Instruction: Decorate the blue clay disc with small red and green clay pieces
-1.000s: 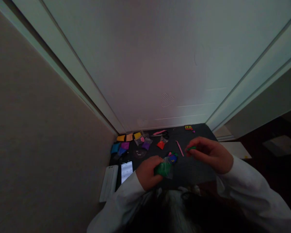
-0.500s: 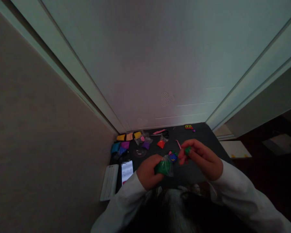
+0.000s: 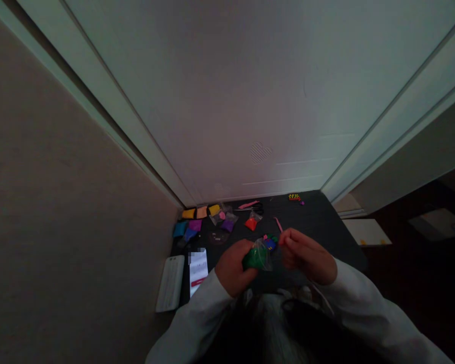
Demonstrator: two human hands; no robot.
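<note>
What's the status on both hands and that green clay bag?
Left hand gripping clear bag of green clay. Right hand closed, any contents hidden. Multicolored clay piece just beyond bag; pink tool past right hand.

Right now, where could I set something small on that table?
The dark table is barest at right, between the pink tool, the yellow-dotted piece behind and the right hand in front. A smaller gap lies between the red packet and that tool. The left is crowded with colored packets and the phone.
</note>
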